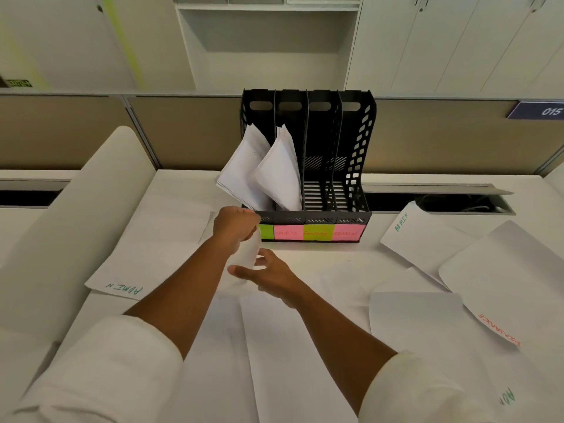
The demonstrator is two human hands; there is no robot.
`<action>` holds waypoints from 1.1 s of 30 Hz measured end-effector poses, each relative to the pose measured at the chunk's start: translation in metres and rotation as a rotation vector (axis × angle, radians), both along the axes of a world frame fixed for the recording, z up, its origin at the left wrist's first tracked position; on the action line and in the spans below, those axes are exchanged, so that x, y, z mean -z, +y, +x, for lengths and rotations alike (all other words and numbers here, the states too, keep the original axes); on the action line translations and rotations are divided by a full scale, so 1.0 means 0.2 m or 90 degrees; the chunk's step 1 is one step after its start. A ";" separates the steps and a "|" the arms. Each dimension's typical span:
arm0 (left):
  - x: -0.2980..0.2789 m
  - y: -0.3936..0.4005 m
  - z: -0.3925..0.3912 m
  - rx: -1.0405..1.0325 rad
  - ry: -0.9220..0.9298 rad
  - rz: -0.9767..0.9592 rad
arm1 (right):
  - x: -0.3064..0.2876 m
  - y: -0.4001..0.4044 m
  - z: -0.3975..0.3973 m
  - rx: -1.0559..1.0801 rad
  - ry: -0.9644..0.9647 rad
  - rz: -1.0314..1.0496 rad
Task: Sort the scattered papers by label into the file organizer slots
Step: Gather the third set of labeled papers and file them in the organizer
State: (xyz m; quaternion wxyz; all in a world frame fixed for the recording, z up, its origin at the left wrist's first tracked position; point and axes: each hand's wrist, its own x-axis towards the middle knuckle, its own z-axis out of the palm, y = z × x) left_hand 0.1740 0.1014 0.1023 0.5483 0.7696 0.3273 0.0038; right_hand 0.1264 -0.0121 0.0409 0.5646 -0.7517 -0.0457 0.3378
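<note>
A black file organizer [355,166] with several slots stands at the back of the desk, with coloured sticky labels [317,232] along its front. Its two left slots hold leaning stacks of white paper [244,172]; the two right slots look empty. My left hand [235,225] is closed on a curled white sheet [248,254] just in front of the leftmost slot. Just below the sheet, my right hand [268,274] has spread fingers that touch its lower edge. Loose sheets lie around, some marked ADMIN [125,290] and one marked FINANCE [500,329].
A large roll of white paper [76,215] lies along the left side. An open cable trough [439,203] runs behind the organizer on the right. A beige partition [457,135] backs the desk. More sheets [427,236] overlap at the right.
</note>
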 end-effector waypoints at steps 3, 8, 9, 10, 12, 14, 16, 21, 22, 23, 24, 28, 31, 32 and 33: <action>-0.04 -0.05 -0.01 -0.027 -0.023 -0.094 | -0.02 -0.04 -0.01 0.031 -0.015 0.052; -0.06 -0.05 -0.07 0.134 -0.074 0.076 | -0.10 -0.21 0.05 0.084 -0.035 0.010; -0.06 -0.04 -0.10 0.171 -0.077 0.118 | -0.12 -0.25 0.06 0.089 -0.035 -0.001; -0.06 -0.03 -0.12 0.208 -0.080 0.164 | -0.14 -0.29 0.08 0.090 -0.034 -0.009; -0.05 -0.02 -0.16 0.285 -0.077 0.259 | -0.16 -0.37 0.11 0.077 -0.024 -0.015; -0.04 0.00 -0.20 0.345 -0.061 0.337 | -0.18 -0.46 0.13 0.058 -0.009 -0.001; -0.02 0.01 -0.22 0.375 -0.031 0.382 | -0.20 -0.53 0.16 0.033 -0.003 0.015; 0.02 0.00 -0.27 0.375 -0.032 0.450 | -0.24 -0.66 0.21 -0.029 -0.003 0.018; 0.02 0.01 -0.28 0.362 -0.041 0.442 | -0.24 -0.68 0.22 -0.040 -0.006 0.023; 0.02 0.01 -0.28 0.350 -0.049 0.430 | -0.24 -0.70 0.23 -0.049 -0.006 0.034; 0.02 0.01 -0.29 0.341 -0.056 0.413 | -0.24 -0.72 0.23 -0.053 0.002 0.050; 0.02 0.03 -0.31 0.308 -0.094 0.339 | -0.21 -0.79 0.24 0.033 0.049 0.109; 0.05 0.05 -0.32 0.239 -0.109 0.288 | -0.15 -0.84 0.20 0.127 0.052 0.122; 0.06 0.05 -0.33 0.216 -0.103 0.260 | -0.13 -0.84 0.18 0.148 0.061 0.135; 0.08 0.05 -0.33 0.196 -0.094 0.226 | -0.10 -0.85 0.16 0.166 0.072 0.147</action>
